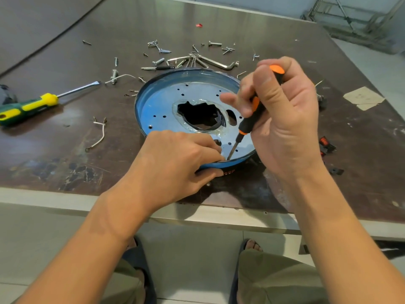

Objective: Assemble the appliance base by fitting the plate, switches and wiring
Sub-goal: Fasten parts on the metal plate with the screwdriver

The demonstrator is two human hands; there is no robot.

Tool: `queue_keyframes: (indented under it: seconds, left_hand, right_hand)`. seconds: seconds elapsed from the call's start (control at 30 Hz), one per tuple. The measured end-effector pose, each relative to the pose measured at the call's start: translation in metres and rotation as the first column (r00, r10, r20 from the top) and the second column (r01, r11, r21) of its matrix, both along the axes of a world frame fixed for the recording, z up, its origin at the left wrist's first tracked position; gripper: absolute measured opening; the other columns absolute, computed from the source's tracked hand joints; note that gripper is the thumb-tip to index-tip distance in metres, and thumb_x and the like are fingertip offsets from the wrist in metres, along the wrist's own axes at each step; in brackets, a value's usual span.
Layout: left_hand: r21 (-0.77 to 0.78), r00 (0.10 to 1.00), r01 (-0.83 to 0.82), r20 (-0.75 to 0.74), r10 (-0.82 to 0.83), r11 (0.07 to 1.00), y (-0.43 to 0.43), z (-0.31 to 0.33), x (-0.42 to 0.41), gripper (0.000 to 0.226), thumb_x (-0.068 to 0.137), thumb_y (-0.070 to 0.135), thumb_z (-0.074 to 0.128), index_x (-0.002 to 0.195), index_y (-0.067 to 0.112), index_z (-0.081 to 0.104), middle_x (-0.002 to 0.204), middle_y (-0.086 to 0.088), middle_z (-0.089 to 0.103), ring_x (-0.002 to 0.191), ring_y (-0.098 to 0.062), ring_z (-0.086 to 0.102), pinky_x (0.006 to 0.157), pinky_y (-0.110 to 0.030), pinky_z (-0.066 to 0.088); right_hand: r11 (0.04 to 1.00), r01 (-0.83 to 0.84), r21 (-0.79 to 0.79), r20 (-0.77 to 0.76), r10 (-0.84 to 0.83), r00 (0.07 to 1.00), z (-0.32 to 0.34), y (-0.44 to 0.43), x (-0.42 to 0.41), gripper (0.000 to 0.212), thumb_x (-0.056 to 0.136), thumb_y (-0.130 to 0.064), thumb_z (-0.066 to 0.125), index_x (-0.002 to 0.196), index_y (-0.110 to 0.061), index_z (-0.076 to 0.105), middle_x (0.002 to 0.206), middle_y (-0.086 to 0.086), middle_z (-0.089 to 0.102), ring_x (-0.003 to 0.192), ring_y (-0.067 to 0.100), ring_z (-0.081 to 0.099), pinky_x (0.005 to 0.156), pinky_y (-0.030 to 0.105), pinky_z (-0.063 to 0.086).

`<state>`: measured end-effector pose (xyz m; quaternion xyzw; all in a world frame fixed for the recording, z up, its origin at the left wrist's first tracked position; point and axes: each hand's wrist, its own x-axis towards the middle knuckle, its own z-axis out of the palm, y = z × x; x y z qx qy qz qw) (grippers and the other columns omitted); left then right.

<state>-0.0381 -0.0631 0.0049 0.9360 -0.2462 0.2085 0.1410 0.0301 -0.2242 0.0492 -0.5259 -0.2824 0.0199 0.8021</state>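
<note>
Two hands work at the round blue base (162, 102) near the table's (65, 154) front edge. The left hand (175, 163) grips its near rim. The right hand (285, 119) is wrapped round a black-and-orange screwdriver (247, 123), tip down just inside that rim. Left of the base lies a yellow screwdriver (28, 106); right of it, red switches (326, 145).

Right hand (285, 119) grips an orange-black screwdriver (252, 115), tip inside the blue plate (162, 99); left hand (175, 159) holds its rim.

The orange-and-black screwdriver (249, 119) hides its tip behind the left hand (175, 161) gripping the blue base (153, 106). The green-and-yellow screwdriver (28, 106) is cut by the left edge; the right hand (285, 119) half covers a dark part (322, 104)
</note>
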Motion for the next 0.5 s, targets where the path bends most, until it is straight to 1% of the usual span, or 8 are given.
queue_keyframes:
  seconds: [0.1,0.17,0.2,0.27,0.33,0.37,0.43,0.5]
  left_hand:
    - [-0.006,1.000,0.009,0.000,-0.009,1.000,-0.0002,0.0007,0.0004,0.019,0.085,0.044,0.070,0.096,0.031,0.079,0.101,0.017,0.074,0.079,-0.012,0.072,0.050,-0.030,0.051]
    - [-0.004,1.000,0.007,0.000,-0.007,1.000,-0.0001,0.0006,0.0006,0.019,0.085,0.045,0.070,0.095,0.031,0.079,0.100,0.016,0.074,0.079,-0.012,0.072,0.050,-0.030,0.051]
    - [-0.001,1.000,0.005,0.000,-0.005,1.000,0.0000,0.0004,0.0006,0.019,0.085,0.045,0.070,0.095,0.031,0.079,0.100,0.016,0.074,0.079,-0.012,0.072,0.050,-0.030,0.051]
    - [0.007,1.000,0.003,0.002,-0.003,1.000,-0.0001,0.0000,0.0008,0.019,0.086,0.044,0.071,0.095,0.031,0.079,0.100,0.017,0.074,0.078,-0.013,0.071,0.050,-0.030,0.050]
    - [0.007,1.000,0.004,-0.005,-0.004,1.000,0.0003,0.0000,0.0009,0.019,0.086,0.044,0.071,0.097,0.031,0.079,0.102,0.017,0.074,0.078,-0.012,0.071,0.051,-0.029,0.050]
    - [0.007,1.000,0.003,-0.005,-0.003,1.000,0.0004,0.0001,0.0009,0.019,0.086,0.044,0.072,0.097,0.031,0.079,0.103,0.017,0.074,0.079,-0.012,0.072,0.051,-0.029,0.050]
    - [0.003,1.000,-0.001,-0.005,0.001,1.000,0.0005,-0.0001,0.0008,0.019,0.086,0.045,0.071,0.097,0.031,0.079,0.103,0.017,0.074,0.081,-0.012,0.072,0.051,-0.030,0.051]
    - [0.002,1.000,0.001,-0.004,-0.001,1.000,0.0003,-0.0002,0.0007,0.019,0.086,0.045,0.071,0.097,0.031,0.079,0.103,0.016,0.074,0.082,-0.013,0.073,0.051,-0.032,0.051]
  right_hand:
    - [0.997,-0.080,0.014,-0.071,0.080,0.994,0.0015,-0.0015,0.0011,0.030,0.103,-0.031,0.039,0.107,-0.004,0.050,0.075,0.008,0.052,0.060,0.018,0.043,0.067,0.036,0.040]
    - [0.994,-0.109,-0.010,-0.069,0.108,0.992,0.0004,-0.0046,0.0022,0.039,0.108,-0.025,0.024,0.113,0.000,0.054,0.080,0.010,0.055,0.065,0.019,0.047,0.068,0.036,0.037]
    - [0.994,-0.103,-0.025,-0.056,0.101,0.993,-0.0004,-0.0055,0.0025,0.038,0.108,-0.019,0.024,0.111,0.000,0.056,0.083,0.010,0.058,0.069,0.019,0.050,0.070,0.036,0.041]
    - [0.996,-0.070,-0.048,-0.024,0.069,0.997,-0.0014,-0.0034,0.0020,0.029,0.107,-0.012,0.034,0.102,-0.002,0.060,0.089,0.011,0.065,0.076,0.022,0.061,0.080,0.042,0.052]
    - [0.999,-0.013,-0.032,-0.008,0.013,1.000,-0.0024,-0.0001,0.0011,0.007,0.099,-0.005,0.053,0.095,-0.007,0.058,0.085,0.013,0.065,0.073,0.024,0.066,0.082,0.047,0.056]
    - [1.000,0.019,-0.019,-0.006,-0.019,1.000,-0.0026,0.0014,0.0010,0.008,0.096,-0.004,0.060,0.093,-0.009,0.054,0.077,0.010,0.064,0.066,0.021,0.064,0.079,0.047,0.056]
    - [1.000,0.002,-0.015,0.033,-0.001,0.999,-0.0029,0.0014,0.0008,0.019,0.091,-0.014,0.066,0.093,-0.009,0.048,0.067,0.002,0.059,0.057,0.016,0.058,0.072,0.043,0.052]
    - [0.996,-0.081,-0.023,0.033,0.082,0.996,-0.0011,-0.0002,0.0011,0.025,0.089,-0.029,0.062,0.098,-0.010,0.047,0.069,0.000,0.056,0.057,0.014,0.052,0.067,0.041,0.044]
